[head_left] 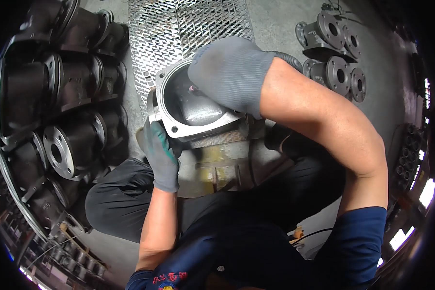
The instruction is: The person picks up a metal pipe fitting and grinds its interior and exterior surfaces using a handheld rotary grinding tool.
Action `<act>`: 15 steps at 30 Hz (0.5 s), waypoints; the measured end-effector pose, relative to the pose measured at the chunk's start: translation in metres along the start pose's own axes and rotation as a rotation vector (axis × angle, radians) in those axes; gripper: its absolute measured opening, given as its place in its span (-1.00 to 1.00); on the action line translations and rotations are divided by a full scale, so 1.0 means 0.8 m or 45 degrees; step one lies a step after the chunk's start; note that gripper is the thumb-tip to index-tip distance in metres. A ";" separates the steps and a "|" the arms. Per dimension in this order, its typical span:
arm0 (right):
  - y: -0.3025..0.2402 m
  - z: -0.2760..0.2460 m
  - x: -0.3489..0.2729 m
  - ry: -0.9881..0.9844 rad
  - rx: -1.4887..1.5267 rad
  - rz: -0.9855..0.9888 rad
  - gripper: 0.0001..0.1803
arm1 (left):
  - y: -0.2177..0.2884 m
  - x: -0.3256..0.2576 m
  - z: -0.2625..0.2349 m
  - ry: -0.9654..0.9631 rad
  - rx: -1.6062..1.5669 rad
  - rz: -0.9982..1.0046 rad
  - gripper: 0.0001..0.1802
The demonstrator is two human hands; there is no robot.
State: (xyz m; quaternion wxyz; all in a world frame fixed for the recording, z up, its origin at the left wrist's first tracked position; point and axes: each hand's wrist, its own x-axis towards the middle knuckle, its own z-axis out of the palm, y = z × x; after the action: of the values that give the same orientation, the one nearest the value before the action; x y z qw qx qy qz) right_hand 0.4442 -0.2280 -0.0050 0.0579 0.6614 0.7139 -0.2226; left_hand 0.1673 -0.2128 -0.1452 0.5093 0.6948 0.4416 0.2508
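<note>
**Close Quarters on the Left, Wider Passage on the Right**

A gloved right hand [229,72] covers the far right of a square-flanged casting [205,128], leaving its mouth open toward the near left, where a gloved left hand [160,154] blocks the corner. Stacked dark castings [70,82] wall off the left, with only a narrow strip between. Bent legs [113,203] hem in the near side. Beyond lies flat metal mesh [154,29]; past a ribbed hose [290,59], concrete floor [275,19] stretches toward flanged castings [336,72] at right.
</note>
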 end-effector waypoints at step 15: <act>0.030 0.030 0.035 0.001 0.064 -0.213 -0.90 | 0.024 0.016 0.017 0.139 -0.245 -0.367 -0.54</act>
State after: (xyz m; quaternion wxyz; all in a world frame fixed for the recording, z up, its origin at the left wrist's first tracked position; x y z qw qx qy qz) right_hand 0.4588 -0.2112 -0.0424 0.0222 0.6009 0.7607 -0.2444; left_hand 0.1912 -0.2100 -0.1339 0.5793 0.5576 0.5377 0.2537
